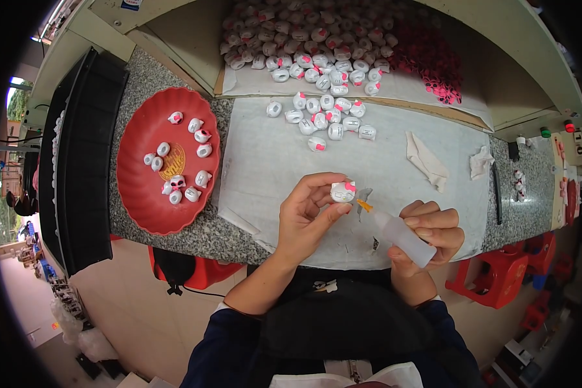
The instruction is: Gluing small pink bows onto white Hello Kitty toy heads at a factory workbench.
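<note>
Between the thumb and fingers of my left hand (307, 216) is a small white cat-head figure (341, 192) with a pink bow. My right hand (436, 236) is wrapped round a translucent white squeeze bottle (402, 238), tilted so that its orange nozzle (365, 205) points at the figure. A narrow gap seems to separate the nozzle tip from the figure. Both hands are above the white paper sheet (258, 155) on the worktop. Beyond them on the sheet lies a loose group of similar white heads (335, 131), some with pink bows.
A red scalloped tray (132, 161) with several heads stands at left, beside a black bin (84, 161). Under the shelf, a large heap of white heads (310, 39) adjoins a pile of pink pieces (433, 64). A crumpled cloth (427, 161) lies at right; red stools (491, 278) stand below.
</note>
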{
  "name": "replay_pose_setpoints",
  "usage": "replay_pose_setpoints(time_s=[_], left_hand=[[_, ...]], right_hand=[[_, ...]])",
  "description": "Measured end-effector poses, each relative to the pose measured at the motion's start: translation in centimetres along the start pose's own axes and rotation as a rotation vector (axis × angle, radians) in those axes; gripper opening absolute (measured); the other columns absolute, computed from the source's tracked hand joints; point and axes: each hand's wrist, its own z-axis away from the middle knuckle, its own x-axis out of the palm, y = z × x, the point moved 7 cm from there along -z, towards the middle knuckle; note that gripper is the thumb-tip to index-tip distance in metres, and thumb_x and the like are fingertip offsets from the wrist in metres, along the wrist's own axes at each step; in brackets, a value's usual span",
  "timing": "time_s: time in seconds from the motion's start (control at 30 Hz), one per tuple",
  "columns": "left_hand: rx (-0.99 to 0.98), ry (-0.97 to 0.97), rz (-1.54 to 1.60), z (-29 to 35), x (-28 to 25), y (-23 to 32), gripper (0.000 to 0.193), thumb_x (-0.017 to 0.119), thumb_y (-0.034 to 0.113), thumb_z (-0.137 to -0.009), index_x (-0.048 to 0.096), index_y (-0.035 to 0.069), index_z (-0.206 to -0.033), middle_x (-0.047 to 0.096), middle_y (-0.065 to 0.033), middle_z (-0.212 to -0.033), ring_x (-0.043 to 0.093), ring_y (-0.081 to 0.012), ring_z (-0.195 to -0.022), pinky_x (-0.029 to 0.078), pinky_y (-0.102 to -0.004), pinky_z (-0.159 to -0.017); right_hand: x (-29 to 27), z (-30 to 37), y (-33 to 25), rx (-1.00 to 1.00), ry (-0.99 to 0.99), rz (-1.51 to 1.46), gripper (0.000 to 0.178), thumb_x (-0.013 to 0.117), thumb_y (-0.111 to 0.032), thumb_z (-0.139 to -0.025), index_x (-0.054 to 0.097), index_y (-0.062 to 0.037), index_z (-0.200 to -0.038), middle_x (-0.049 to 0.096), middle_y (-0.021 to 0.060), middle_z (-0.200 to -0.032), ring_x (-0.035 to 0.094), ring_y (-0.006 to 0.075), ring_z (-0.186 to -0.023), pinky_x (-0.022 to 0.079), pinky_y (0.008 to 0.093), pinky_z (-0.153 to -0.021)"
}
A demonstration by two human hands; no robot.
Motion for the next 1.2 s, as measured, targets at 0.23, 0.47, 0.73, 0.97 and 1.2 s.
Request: replay_pose_setpoints(time_s=[0.23, 0.47, 0.73, 0.97, 1.2], left_hand=[[0.024, 0.002, 0.010, -0.09, -0.01, 0.20, 0.033, 0.051, -0.008, -0.072, 0.041, -0.002, -0.103, 0.051, -0.0134, -0.097, 0.052, -0.0209, -0.092, 0.046, -0.0295, -0.076], [0.006, 0.018, 0.013, -0.09, 0.03, 0.25, 0.033, 0.052, -0.008, -0.072, 0.041, -0.002, -0.102, 0.050, -0.0128, -0.098, 0.052, -0.0205, -0.092, 0.045, -0.0285, -0.077], [0.027, -0.030, -0.038, -0.15, 0.23, 0.07, 0.032, 0.050, -0.010, -0.073, 0.041, -0.004, -0.103, 0.049, -0.0131, -0.099, 0.051, -0.0189, -0.093, 0.044, -0.0294, -0.079], [0.013, -0.037, -0.048, -0.17, 0.27, -0.18, 0.033, 0.051, -0.010, -0.072, 0.041, -0.003, -0.103, 0.048, -0.0125, -0.099, 0.050, -0.0183, -0.093, 0.044, -0.0299, -0.078], [0.083, -0.049, -0.147, -0.16, 0.44, 0.32, 0.031, 0.053, -0.008, -0.071, 0.045, -0.003, -0.100, 0.046, -0.0112, -0.100, 0.047, -0.0171, -0.094, 0.041, -0.0295, -0.081]], right_hand=[[-0.21, 0.03, -0.04, -0.001, 0.007, 0.037, 0.045, 0.075, -0.007, -0.053, 0.044, -0.0048, -0.086, 0.045, 0.0078, -0.086, 0.048, 0.0174, -0.060, 0.039, 0.0260, -0.050], [-0.04, -0.10, -0.07, 0.018, -0.002, 0.014, 0.043, 0.075, -0.006, -0.053, 0.044, -0.0050, -0.083, 0.045, 0.0080, -0.085, 0.049, 0.0175, -0.060, 0.039, 0.0264, -0.051], [0.08, 0.08, 0.11, 0.045, -0.005, -0.003, 0.043, 0.075, -0.007, -0.054, 0.044, -0.0053, -0.083, 0.045, 0.0080, -0.085, 0.050, 0.0177, -0.061, 0.040, 0.0265, -0.052], [0.08, 0.07, 0.11, 0.025, 0.001, 0.009, 0.044, 0.076, -0.007, -0.053, 0.045, -0.0049, -0.084, 0.045, 0.0082, -0.086, 0.050, 0.0179, -0.061, 0.040, 0.0264, -0.051], [0.14, -0.02, 0.14, 0.017, -0.004, 0.004, 0.045, 0.077, -0.007, -0.051, 0.045, -0.0046, -0.084, 0.045, 0.0078, -0.086, 0.050, 0.0177, -0.062, 0.040, 0.0263, -0.051]])
